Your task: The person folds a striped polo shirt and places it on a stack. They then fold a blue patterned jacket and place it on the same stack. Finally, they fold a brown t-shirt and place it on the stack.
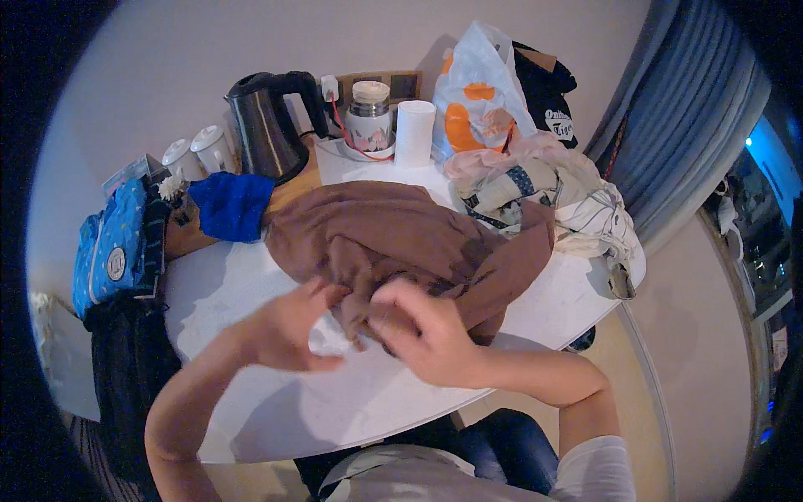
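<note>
A brown cloth garment lies rumpled across the middle of the white table, its near side bunched into folds. My left hand is at the left of that bunch, thumb and fingers spread apart, the fingertips against or just beside the fabric. On the other side, my right hand has its fingers curled round the gathered cloth, slightly smeared by motion. A small white patch shows on the table between the two hands; what it is I cannot make out.
Behind the garment stand an electric kettle, a patterned thermos, a white paper roll and a plastic bag. Crumpled pale clothes lie at right. A blue cloth and a blue patterned pouch are at left.
</note>
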A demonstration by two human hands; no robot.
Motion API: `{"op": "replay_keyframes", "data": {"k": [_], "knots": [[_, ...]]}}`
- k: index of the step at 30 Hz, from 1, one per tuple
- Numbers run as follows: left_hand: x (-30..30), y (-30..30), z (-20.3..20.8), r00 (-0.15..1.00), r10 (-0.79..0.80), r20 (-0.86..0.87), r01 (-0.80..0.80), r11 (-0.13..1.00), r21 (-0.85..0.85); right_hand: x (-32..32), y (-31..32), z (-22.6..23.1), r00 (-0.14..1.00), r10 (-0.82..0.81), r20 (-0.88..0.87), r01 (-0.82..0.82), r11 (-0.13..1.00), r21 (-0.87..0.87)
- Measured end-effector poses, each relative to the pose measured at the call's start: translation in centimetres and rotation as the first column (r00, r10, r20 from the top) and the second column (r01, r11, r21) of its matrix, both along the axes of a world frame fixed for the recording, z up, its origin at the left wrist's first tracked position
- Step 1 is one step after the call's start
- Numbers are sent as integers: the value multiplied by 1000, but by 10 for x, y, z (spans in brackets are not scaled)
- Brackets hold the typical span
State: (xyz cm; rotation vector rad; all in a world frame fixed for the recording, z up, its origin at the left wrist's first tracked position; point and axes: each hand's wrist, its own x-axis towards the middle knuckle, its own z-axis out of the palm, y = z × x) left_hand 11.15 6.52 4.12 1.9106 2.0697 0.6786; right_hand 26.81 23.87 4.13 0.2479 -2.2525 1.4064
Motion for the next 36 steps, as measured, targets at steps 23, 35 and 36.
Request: {"op": "replay_keyframes", "data": {"k": [23,35,36], "knots": [[-57,-177,-19,517,-62,-854,-645,628,-436,66,50,8,533,726,435,-811,585,18],[-52,48,-22,972,27,-232,-88,963,-255,-47,98,-7,708,-494,505,-268,475,839],[-54,50,-28,967,56,-250,-113,970,-217,-56,118,-4,715,-549,432,-124,509,852]]}}
